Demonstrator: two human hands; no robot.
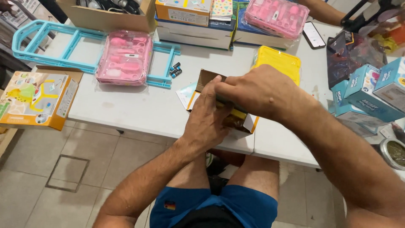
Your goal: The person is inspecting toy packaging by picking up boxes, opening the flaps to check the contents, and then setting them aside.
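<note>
While both hands work at the near edge of the white counter [139, 109], the left hand [209, 116] grips the small cardboard box [240, 120] with fingers closed around its side. The right hand [257, 90] presses its top, fingers curled. A yellow case [280, 63] lies just behind.

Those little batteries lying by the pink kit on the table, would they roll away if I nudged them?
Probably. The batteries are small cylinders lying on their sides on the smooth white table, so a sideways nudge would likely roll them. The turquoise frame beside them might stop some. They look light and rigid.
</note>
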